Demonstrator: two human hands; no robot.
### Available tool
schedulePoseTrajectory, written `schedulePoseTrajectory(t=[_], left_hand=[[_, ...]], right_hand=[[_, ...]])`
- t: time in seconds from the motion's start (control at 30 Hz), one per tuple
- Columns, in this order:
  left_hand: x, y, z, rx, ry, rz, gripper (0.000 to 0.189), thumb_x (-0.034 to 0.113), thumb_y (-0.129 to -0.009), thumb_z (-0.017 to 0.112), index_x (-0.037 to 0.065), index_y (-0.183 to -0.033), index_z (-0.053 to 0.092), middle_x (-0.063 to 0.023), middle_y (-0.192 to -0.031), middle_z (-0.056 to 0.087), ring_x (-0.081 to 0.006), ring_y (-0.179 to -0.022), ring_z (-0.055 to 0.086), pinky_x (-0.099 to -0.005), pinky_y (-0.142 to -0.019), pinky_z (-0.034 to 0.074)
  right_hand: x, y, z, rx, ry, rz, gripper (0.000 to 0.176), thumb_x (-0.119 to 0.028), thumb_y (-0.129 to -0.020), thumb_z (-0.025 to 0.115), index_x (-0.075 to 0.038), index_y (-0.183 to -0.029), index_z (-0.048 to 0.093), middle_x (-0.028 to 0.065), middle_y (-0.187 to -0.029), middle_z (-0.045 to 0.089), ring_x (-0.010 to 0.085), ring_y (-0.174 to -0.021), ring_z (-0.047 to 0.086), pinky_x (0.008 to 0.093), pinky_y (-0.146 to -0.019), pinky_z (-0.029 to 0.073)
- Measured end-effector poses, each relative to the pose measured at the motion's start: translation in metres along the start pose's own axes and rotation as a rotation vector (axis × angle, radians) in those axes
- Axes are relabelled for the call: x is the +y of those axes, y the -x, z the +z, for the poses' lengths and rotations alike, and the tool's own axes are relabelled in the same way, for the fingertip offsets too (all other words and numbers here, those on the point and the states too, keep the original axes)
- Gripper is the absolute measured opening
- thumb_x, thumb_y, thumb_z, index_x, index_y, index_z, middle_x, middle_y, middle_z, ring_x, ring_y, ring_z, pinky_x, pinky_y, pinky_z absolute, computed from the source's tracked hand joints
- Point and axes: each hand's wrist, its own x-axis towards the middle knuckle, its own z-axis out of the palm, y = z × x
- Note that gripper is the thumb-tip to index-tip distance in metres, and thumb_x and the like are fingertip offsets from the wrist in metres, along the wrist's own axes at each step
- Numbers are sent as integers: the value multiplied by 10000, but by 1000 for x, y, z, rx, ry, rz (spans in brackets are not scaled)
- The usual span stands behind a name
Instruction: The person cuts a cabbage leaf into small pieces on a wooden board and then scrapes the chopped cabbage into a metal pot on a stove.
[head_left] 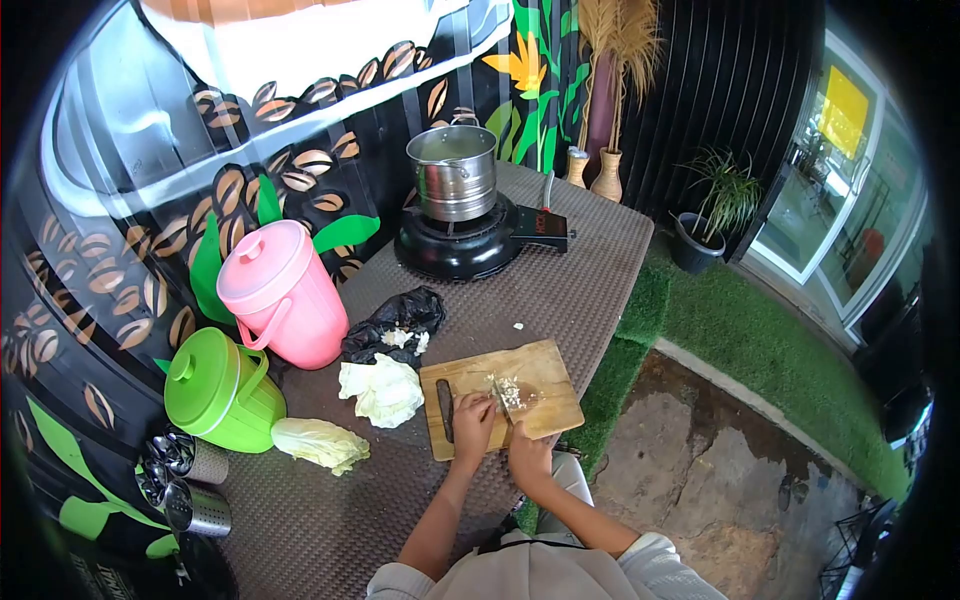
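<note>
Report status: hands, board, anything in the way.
Left hand on cutting board by chopped cabbage. Right hand grips knife. Cabbage leaves lie off the cutting board, apart.

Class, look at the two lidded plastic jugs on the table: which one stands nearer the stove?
The pink jug; it stands closer to the stove, while the green jug sits farther from it.

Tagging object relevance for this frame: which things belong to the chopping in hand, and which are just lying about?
In use: left hand, right hand, knife, cutting board, chopped bits.
Lying about, untouched: cabbage pieces, black bag, pink jug, green jug, steel pot, stove, steel cups.
</note>
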Motion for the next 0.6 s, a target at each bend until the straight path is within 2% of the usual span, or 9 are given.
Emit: schedulePoseTrajectory(t=[0.03, 0.17, 0.23, 0.33, 0.37, 0.43, 0.6], left_hand=[[0, -1, 0, -1, 7, -1, 130, 56, -780, 693, 46, -903, 737, -106, -968, 663, -284, -975, 556, -372, -851, 461], [5, 0, -1, -10, 76, -57, 125, 58, -778, 697, 47, -894, 741, -110, -966, 663, -284, -972, 557, -368, -848, 462], [3, 1, 0, -5, 60, -33, 125, 60, -780, 695, 43, -895, 740, -112, -962, 664, -285, -970, 556, -369, -847, 460], [3, 1, -2, -6, 25, -13, 124, 65, -783, 694, 37, -895, 738, -115, -955, 664, -288, -964, 556, -371, -846, 457], [4, 0, -2, -15, 11, -16, 123, 68, -784, 693, 34, -894, 737, -116, -951, 665, -291, -961, 556, -372, -846, 455], [7, -1, -4, -17, 15, -13, 124, 67, -782, 694, 34, -894, 736, -117, -950, 665, -294, -958, 557, -374, -846, 455], [3, 1, -2, 3, 32, 0, 126, 65, -771, 702, 31, -888, 734, -117, -951, 666, -296, -948, 561, -375, -841, 458]], right_hand=[[1, 0, 5, 75, 37, -3, 244, -149, -844, 543, 1, -1019, 461, 163, -708, 671, 322, -639, 683, 432, -598, 545], [15, -25, -9, -10, -79, -25, 235, -149, -843, 545, 8, -1003, 474, 154, -689, 667, 307, -647, 686, 416, -577, 546], [19, -25, -33, -26, -28, -211, 218, -145, -862, 519, 7, -1010, 471, 152, -667, 663, 308, -638, 685, 415, -574, 547], [16, -16, -21, -46, 49, -224, 225, -143, -875, 500, 5, -1040, 459, 147, -651, 660, 307, -626, 685, 409, -552, 545], [10, -12, -16, -45, 51, -223, 225, -143, -875, 500, 5, -1040, 459, 147, -651, 660, 307, -626, 685, 409, -552, 545], [-4, -4, -2, 4, 51, 35, 240, -142, -875, 495, 1, -1064, 452, 144, -658, 663, 309, -618, 685, 405, -538, 544], [13, -31, -1, 32, -71, -58, 237, -150, -887, 482, 4, -1065, 456, 140, -660, 664, 325, -626, 684, 418, -546, 547]])
